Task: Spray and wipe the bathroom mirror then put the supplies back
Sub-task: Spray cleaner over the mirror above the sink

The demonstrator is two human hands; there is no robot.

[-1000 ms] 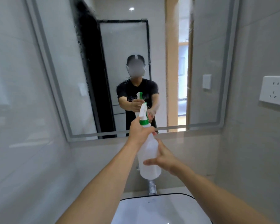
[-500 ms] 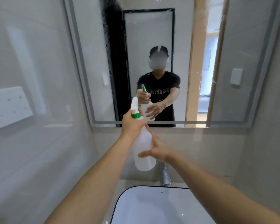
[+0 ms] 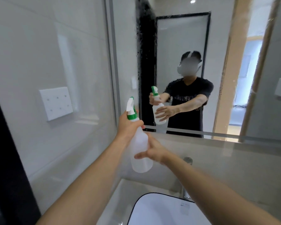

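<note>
One spray bottle (image 3: 139,143), one mirror (image 3: 193,62) ahead of it. Your left hand (image 3: 128,125) wraps the bottle's neck below the green collar; your right hand (image 3: 152,152) cups its body lower down, fingers loosely spread.

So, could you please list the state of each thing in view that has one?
spray bottle: upright, held up, nozzle toward the mirror.
left hand: grips the bottle's neck.
right hand: fingers flat against the bottle's body.
mirror: wet with droplets, not yet wiped.
faucet: no water seen running.
</note>
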